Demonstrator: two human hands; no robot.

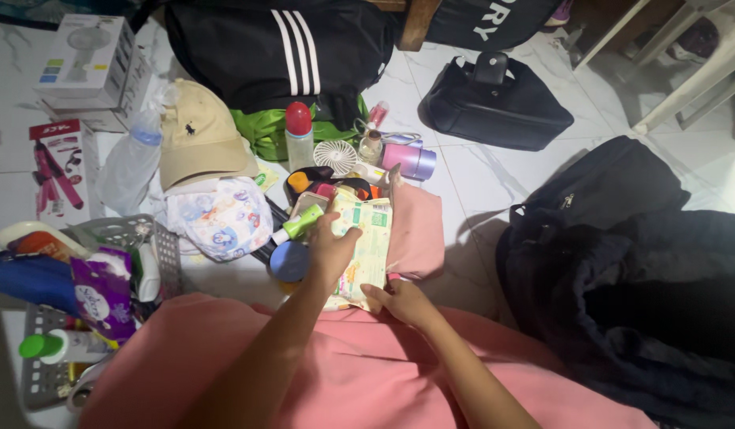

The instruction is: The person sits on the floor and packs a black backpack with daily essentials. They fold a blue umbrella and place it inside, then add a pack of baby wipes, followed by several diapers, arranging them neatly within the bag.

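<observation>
On my lap, over the pink pouch (415,230), both hands pinch the wipes pack (366,238): left hand (331,250) at its left edge, right hand (403,302) at its bottom corner.

We were in a home, sitting on a white marble-patterned tiled floor (494,171) strewn with personal belongings: a beige cap (199,131), a baby bottle (299,135), a printed diaper (224,218), 2 black bags (494,103) and a grey plastic basket (137,234) of toiletries, with white furniture legs (685,71) nearby.
</observation>
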